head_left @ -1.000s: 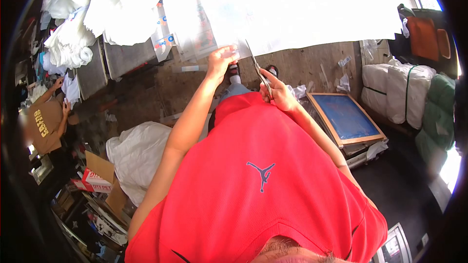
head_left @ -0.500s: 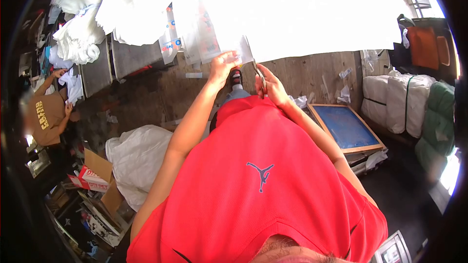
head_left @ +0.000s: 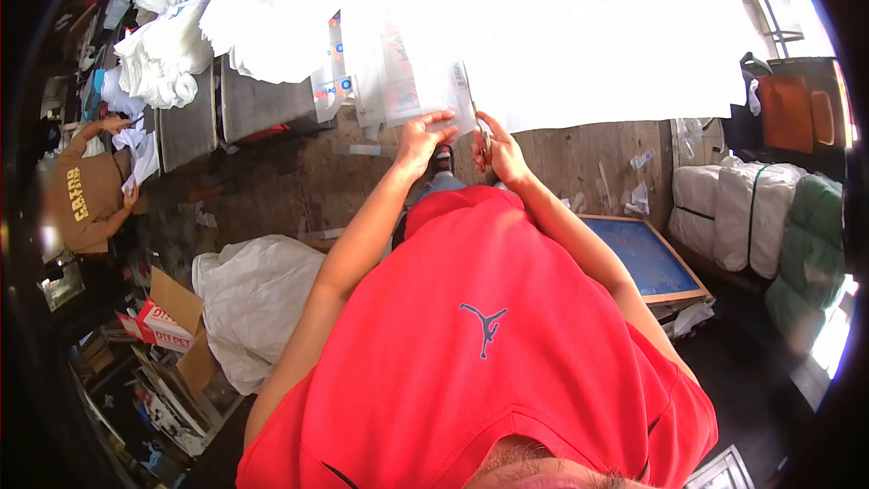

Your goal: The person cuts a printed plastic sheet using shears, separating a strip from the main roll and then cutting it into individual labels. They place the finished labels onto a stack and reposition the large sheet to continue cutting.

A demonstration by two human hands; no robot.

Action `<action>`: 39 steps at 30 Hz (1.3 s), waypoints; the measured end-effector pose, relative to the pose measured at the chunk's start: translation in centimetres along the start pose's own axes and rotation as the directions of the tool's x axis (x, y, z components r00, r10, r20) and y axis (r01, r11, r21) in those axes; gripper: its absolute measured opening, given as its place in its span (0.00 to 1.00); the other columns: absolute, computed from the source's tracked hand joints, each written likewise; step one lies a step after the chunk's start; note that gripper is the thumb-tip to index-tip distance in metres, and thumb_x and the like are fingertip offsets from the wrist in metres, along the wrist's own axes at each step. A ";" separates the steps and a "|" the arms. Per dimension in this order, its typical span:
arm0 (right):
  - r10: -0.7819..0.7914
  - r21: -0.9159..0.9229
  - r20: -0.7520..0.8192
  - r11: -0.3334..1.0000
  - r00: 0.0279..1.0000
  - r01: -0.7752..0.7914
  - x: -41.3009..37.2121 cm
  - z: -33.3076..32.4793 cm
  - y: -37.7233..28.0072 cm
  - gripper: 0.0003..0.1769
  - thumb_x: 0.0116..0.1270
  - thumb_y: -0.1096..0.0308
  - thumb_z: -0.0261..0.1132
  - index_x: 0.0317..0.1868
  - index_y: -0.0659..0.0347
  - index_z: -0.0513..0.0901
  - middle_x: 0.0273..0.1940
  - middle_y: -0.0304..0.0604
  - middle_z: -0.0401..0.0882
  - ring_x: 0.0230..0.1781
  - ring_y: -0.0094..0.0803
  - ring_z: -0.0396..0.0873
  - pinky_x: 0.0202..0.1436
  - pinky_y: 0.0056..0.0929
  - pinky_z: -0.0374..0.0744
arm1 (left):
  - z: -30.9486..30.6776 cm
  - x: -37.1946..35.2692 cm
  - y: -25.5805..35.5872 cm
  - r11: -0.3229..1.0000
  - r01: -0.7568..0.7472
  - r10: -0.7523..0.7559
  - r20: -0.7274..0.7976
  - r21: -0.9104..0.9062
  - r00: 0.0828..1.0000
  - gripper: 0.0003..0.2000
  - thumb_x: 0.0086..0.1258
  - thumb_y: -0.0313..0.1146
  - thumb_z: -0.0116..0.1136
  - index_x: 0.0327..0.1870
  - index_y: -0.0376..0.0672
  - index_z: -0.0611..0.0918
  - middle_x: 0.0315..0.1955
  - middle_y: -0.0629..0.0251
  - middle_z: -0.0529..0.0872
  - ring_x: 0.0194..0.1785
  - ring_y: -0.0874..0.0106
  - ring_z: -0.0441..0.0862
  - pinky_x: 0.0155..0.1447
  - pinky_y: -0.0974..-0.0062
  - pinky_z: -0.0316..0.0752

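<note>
A thin, see-through printed sheet (head_left: 438, 91) hangs at the near edge of a brightly lit white surface (head_left: 588, 54). My left hand (head_left: 420, 143) is at its lower corner, with thumb and fingers closing on the edge; glare partly hides the grip. My right hand (head_left: 503, 156) holds a pair of scissors (head_left: 484, 138) by the handles. Their blades point up and away, alongside the sheet's right side. More clear strips with blue and orange print (head_left: 331, 81) hang to the left of my left hand.
White bundles (head_left: 163, 54) lie at upper left, near a co-worker in a brown shirt (head_left: 86, 199) handling white material. A cardboard box (head_left: 176, 303) and white sack (head_left: 253, 299) are at lower left. To the right are a blue framed screen (head_left: 634, 254) and wrapped bales (head_left: 756, 208).
My left hand has shifted slightly down and right along the sheet. The scissors have moved slightly up with my right hand. The view has tilted a little.
</note>
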State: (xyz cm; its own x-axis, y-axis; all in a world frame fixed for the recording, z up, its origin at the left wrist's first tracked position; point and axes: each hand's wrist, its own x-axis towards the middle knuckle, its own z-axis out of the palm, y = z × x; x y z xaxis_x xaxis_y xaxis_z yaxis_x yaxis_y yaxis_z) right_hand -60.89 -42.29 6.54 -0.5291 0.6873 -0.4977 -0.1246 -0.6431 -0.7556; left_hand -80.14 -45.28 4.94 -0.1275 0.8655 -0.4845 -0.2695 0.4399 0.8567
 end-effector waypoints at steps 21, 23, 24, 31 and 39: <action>-0.039 -0.050 0.029 0.998 0.999 0.041 3.4 0.5 -0.6 0.35 0.74 0.58 0.62 0.75 0.59 0.59 0.23 0.34 0.71 0.20 0.23 0.69 0.24 0.25 0.71 | -1.6 -0.8 1.2 0.994 0.021 -0.020 0.015 -0.104 1.000 0.16 0.66 0.18 0.62 0.55 0.33 0.82 0.46 0.62 0.85 0.45 0.74 0.84 0.48 0.79 0.81; -0.050 -0.067 0.008 0.997 0.999 0.050 4.0 0.6 -0.6 0.35 0.75 0.57 0.62 0.75 0.59 0.60 0.22 0.35 0.72 0.19 0.23 0.70 0.24 0.26 0.71 | -1.5 -1.1 1.3 0.992 0.021 -0.019 0.015 -0.122 1.000 0.16 0.66 0.18 0.62 0.55 0.33 0.82 0.45 0.62 0.86 0.44 0.74 0.84 0.48 0.79 0.81; -0.045 -0.095 0.005 0.995 0.999 0.045 4.2 0.7 -0.7 0.36 0.74 0.55 0.62 0.75 0.59 0.60 0.24 0.35 0.72 0.20 0.23 0.70 0.25 0.26 0.72 | -1.6 -1.1 1.1 0.993 0.032 -0.030 0.022 -0.109 0.999 0.16 0.66 0.18 0.62 0.56 0.33 0.81 0.45 0.62 0.86 0.44 0.74 0.85 0.47 0.79 0.81; -0.078 -0.197 -0.045 0.978 0.996 0.068 5.5 1.3 -1.5 0.36 0.73 0.49 0.62 0.74 0.59 0.64 0.26 0.36 0.75 0.21 0.22 0.70 0.24 0.24 0.72 | -2.0 -1.1 0.5 0.991 0.062 -0.055 0.059 -0.117 0.997 0.16 0.66 0.18 0.62 0.56 0.33 0.82 0.45 0.60 0.86 0.44 0.74 0.85 0.47 0.79 0.82; -0.092 -0.211 -0.069 0.975 0.993 0.075 7.5 1.1 -1.7 0.31 0.75 0.52 0.61 0.72 0.57 0.68 0.25 0.28 0.72 0.22 0.17 0.67 0.27 0.21 0.68 | -1.9 -1.2 1.3 0.987 0.035 -0.029 0.040 -0.157 0.999 0.16 0.64 0.21 0.67 0.53 0.37 0.84 0.38 0.63 0.88 0.34 0.77 0.84 0.42 0.82 0.80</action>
State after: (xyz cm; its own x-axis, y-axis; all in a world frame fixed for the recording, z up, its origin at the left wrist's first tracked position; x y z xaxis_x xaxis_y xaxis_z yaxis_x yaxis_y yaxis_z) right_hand -65.60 -36.46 4.54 -0.4566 0.7649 -0.4544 0.0155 -0.5039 -0.8636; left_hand -82.18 -46.24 6.34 -0.0810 0.8614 -0.5014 -0.4199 0.4268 0.8010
